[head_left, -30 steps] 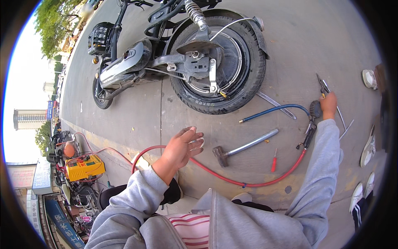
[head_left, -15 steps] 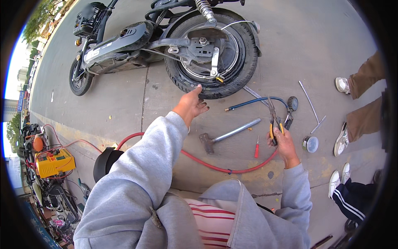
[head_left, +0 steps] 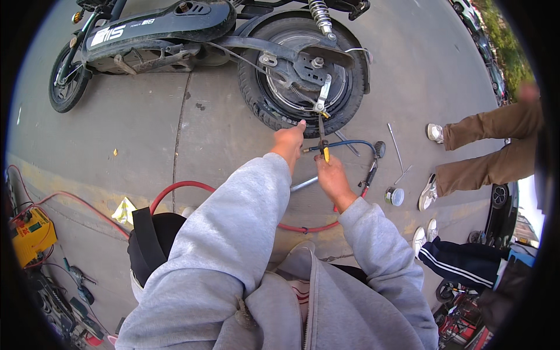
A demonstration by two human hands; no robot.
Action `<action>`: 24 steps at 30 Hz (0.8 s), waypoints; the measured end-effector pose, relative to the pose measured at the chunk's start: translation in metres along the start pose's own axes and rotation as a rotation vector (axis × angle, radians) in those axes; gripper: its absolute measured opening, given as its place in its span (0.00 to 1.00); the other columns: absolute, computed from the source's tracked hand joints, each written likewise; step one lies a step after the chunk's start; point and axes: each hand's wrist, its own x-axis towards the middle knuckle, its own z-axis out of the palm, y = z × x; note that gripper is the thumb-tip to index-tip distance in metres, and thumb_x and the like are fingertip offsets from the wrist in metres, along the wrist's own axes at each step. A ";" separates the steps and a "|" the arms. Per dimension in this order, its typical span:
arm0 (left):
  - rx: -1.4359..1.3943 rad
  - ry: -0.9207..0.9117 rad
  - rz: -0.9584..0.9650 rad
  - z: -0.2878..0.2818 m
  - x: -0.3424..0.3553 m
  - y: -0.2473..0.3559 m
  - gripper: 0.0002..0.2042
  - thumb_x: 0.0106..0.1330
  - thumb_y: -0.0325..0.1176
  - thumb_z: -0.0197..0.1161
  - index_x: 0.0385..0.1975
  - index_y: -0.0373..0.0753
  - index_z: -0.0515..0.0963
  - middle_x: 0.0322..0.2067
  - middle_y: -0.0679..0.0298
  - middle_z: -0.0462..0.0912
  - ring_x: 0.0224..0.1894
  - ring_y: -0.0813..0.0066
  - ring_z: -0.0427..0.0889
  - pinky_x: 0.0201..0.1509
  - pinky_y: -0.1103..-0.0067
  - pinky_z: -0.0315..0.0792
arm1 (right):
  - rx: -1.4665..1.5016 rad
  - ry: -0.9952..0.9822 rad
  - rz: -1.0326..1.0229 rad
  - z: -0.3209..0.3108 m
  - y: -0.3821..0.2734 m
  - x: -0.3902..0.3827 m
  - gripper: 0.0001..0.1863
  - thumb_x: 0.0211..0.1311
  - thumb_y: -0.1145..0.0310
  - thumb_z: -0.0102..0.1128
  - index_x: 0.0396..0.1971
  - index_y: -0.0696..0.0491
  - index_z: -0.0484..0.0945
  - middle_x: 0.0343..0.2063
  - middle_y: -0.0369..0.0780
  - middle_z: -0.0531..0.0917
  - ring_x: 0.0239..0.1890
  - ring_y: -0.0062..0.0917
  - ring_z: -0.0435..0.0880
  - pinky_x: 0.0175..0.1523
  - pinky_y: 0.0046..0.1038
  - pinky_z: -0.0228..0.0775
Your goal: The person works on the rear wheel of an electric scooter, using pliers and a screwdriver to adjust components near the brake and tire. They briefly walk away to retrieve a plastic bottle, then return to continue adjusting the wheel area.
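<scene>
At the rear wheel's lower edge, my left hand (head_left: 290, 142) has its thumb on the black tyre (head_left: 255, 93); its other fingers curl under the edge, mostly hidden. My right hand (head_left: 333, 179) grips pliers (head_left: 324, 143) with yellow-and-black handles. Their jaws point up at the tyre and rim, close to a small yellow piece at the end of the silver brake lever (head_left: 324, 93). Whether the jaws touch anything, I cannot tell. The wheel belongs to a black electric scooter (head_left: 157, 35). Part of a hammer's metal handle (head_left: 304, 184) shows between my arms.
A red hose (head_left: 182, 185) curves beneath my arms to an inflator gauge (head_left: 380, 149) with a blue hose. Metal rods (head_left: 395, 146) and a round tub (head_left: 394, 196) lie rightward. People in brown trousers (head_left: 484, 175) and striped trousers (head_left: 452, 262) stand right. A yellow machine (head_left: 32, 236) sits left.
My right hand has brought the pliers up and left to the wheel. My left hand's fingers have closed in at the tyre. The view has turned and shifted.
</scene>
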 end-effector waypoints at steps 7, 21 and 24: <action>-0.020 0.144 0.087 0.009 0.012 -0.008 0.33 0.58 0.44 0.74 0.52 0.21 0.70 0.47 0.47 0.81 0.43 0.60 0.82 0.45 0.68 0.75 | 0.052 0.156 -0.045 0.011 -0.024 -0.003 0.13 0.62 0.69 0.51 0.23 0.64 0.74 0.24 0.59 0.77 0.31 0.57 0.76 0.36 0.50 0.65; 0.035 0.042 0.048 0.003 0.022 -0.008 0.33 0.64 0.49 0.67 0.62 0.35 0.66 0.60 0.54 0.72 0.56 0.52 0.74 0.64 0.47 0.59 | 0.361 0.449 0.290 0.048 -0.003 0.031 0.13 0.68 0.63 0.55 0.35 0.59 0.74 0.24 0.36 0.75 0.21 0.20 0.73 0.23 0.23 0.64; 0.121 -0.067 -0.007 -0.003 0.003 -0.002 0.30 0.65 0.52 0.64 0.59 0.36 0.68 0.57 0.54 0.73 0.57 0.53 0.73 0.63 0.48 0.60 | 0.864 0.089 0.475 0.030 -0.003 0.023 0.13 0.70 0.62 0.52 0.33 0.58 0.74 0.23 0.35 0.74 0.20 0.21 0.71 0.22 0.23 0.62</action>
